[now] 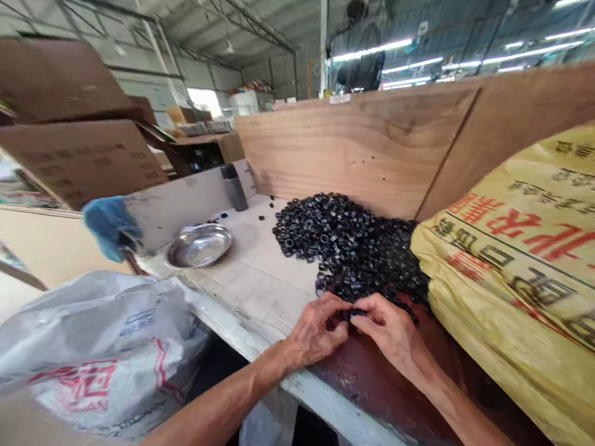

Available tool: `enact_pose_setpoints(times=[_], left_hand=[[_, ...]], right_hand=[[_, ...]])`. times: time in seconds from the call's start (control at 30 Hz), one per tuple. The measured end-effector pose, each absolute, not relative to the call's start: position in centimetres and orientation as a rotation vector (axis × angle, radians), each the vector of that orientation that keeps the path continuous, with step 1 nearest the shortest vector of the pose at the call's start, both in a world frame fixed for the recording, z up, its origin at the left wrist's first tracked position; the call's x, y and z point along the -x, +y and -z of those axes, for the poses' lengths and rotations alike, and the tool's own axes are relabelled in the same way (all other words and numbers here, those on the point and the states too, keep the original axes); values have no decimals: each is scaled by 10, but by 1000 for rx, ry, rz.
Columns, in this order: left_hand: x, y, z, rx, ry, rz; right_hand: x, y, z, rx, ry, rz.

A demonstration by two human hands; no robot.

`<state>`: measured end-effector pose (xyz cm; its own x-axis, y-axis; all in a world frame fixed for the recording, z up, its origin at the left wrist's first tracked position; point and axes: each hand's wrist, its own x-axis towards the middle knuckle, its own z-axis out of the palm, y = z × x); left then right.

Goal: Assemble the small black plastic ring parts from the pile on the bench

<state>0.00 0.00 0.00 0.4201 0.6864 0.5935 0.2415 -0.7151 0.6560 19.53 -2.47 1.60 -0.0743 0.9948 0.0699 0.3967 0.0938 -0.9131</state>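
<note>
While the fingertips of both hands meet at the near end of the heap, the left hand, its fingers curled, and the right hand, thumb and forefinger pinched together, grip a small black piece between them; its exact shape is mostly hidden. Just beyond, the heap of glossy black pieces, many of them short, hollow rings, lies on the pale, scuffed bench. A smooth reddish-brown surface shows beneath the hands. To the right bulges a creased yellow sack with red and black print; behind the heap stands a grained wooden board. A shiny, round metal bowl and a dark cylindrical bottle stand farther left.
</note>
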Motion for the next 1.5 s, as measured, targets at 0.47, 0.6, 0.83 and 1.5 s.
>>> enact_pose_setpoints(times=[0.47, 0.6, 0.83, 1.5], left_hand=[[3, -7, -4, -1757, 912, -1133], [6, -6, -6, -1872, 871, -1134], [5, -4, -6, -1811, 757, -1213], [10, -4, -8, -1732, 637, -1242]], right_hand=[[-194, -33, -24, 1275, -1667, -735], [-192, -34, -27, 1227, -1752, -615], [-190, -36, -39, 1056, -1899, -467], [-187, -43, -34, 1212, -1777, -554]])
